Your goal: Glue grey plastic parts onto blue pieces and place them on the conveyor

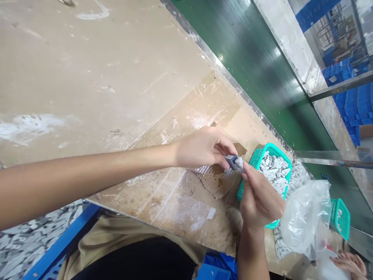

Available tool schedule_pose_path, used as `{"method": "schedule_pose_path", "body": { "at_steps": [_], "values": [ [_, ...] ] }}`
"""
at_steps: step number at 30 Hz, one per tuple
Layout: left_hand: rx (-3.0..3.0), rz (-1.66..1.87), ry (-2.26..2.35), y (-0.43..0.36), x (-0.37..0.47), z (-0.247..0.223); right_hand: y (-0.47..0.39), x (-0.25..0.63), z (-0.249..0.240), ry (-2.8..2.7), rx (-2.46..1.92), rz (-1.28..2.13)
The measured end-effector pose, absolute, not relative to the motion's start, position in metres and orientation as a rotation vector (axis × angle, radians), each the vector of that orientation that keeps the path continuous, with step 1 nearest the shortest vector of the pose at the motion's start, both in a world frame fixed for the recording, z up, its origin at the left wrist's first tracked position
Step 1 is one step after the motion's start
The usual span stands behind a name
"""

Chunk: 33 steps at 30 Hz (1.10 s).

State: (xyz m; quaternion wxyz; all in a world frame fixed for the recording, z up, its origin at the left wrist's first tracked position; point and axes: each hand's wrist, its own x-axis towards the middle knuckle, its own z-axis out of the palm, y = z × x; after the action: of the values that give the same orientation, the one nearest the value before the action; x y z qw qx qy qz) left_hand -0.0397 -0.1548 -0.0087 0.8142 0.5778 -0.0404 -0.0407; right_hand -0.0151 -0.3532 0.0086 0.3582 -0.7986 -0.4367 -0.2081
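Note:
My left hand (204,147) reaches in from the left, fingers closed on a small dark grey plastic piece (232,161) with a light face. Between the thumb and fingers of my right hand (259,194) is a small whitish piece (239,164), pinched right against the dark one. Whether the two pieces are joined or only touching, I cannot tell. Under the hands lies a torn, stained piece of cardboard (217,186). Just right of them stands a green basket (269,147) heaped with small white and grey pieces (274,171).
A clear plastic bag (305,217) and a second green basket (345,219) stand at right. Another person's hand (351,262) shows in the lower right corner. A green conveyor belt (279,85) runs along the worktable (87,77). A blue crate (64,241) of grey pieces sits lower left.

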Motion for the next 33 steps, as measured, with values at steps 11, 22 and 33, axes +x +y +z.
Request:
{"method": "schedule_pose_path", "body": {
  "at_steps": [11,22,33],
  "values": [
    [1.485,0.116,-0.027,-0.165,-0.049,-0.009,-0.357,-0.017,0.008,-1.245,-2.149,-0.385],
    [1.187,-0.084,0.067,-0.161,-0.043,-0.008,-0.357,-0.009,0.015,-0.966,-2.065,-0.146],
    [0.537,-0.215,0.113,-0.142,-0.042,-0.001,-0.395,0.018,0.033,-0.232,-1.972,-0.518]
  ]
}}
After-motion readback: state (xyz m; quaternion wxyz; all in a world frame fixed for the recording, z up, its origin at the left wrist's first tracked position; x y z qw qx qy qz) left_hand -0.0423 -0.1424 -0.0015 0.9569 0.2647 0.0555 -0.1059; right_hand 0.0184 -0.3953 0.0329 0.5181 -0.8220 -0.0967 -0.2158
